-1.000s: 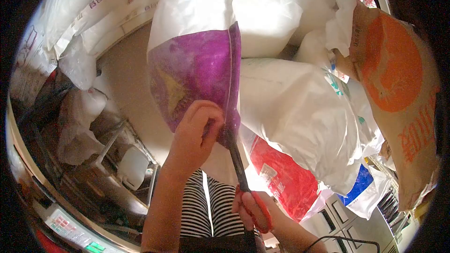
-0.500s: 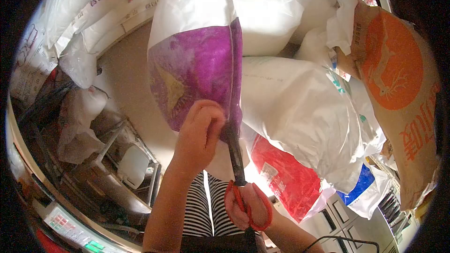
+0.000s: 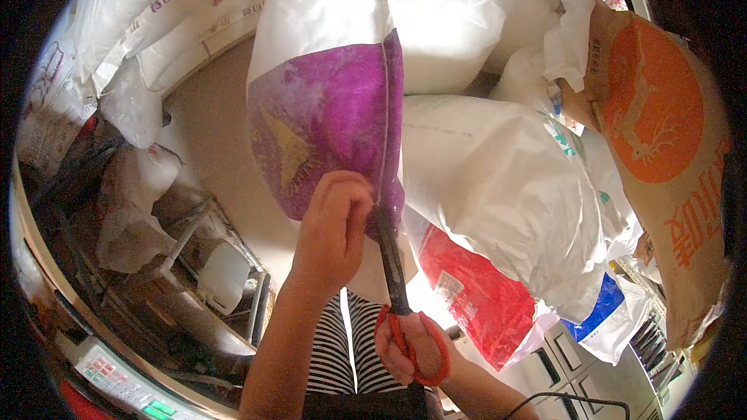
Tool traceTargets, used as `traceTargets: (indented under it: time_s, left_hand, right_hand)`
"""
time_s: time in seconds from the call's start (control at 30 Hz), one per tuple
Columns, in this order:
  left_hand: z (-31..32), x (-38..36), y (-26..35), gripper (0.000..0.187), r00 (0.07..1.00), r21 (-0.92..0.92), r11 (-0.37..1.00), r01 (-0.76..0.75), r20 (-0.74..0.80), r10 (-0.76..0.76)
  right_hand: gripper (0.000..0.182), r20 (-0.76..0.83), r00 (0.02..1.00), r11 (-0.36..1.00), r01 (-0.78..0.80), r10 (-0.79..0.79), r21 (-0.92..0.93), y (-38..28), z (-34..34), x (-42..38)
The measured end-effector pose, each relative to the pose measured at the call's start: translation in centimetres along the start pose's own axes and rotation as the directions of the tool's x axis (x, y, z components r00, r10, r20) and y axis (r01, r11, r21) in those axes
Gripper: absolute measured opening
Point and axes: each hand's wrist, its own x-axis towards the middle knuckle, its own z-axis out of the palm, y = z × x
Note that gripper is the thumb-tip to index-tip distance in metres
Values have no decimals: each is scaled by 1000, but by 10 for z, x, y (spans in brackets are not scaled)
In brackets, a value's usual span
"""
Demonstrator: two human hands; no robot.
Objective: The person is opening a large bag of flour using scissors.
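A white and purple bag (image 3: 342, 101) with a gold print stands tall in front of me, a seam running down its right side. My left hand (image 3: 336, 222) is closed, its fingers pinching the lower purple part of the bag next to that seam. Lower and to the right, my right hand (image 3: 411, 348) is wrapped round the red handles of a pair of scissors (image 3: 394, 276). Their dark blades point upward and close together, with the tips at the bottom of the seam, just right of my left hand.
White sacks (image 3: 498, 187) lean at the right, above a red bag (image 3: 482, 295). A brown paper sack (image 3: 654, 140) with an orange circle stands far right. More printed sacks (image 3: 171, 0) line the upper left. A metal frame (image 3: 183, 245) holds a white plastic container (image 3: 223, 276).
Very little differs. My hands, the scissors and the bag keep almost the same places, with only a slight shift of the view.
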Motion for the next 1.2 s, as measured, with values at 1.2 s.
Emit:
traceTargets:
  time_s: [1.2]
  left_hand:
    - [-1, -4, -2, 2, 999, -97, 994, 46, 13, -45]
  right_hand:
    - [73, -82, 977, 946, 166, -196, -280, -7, 6, 7]
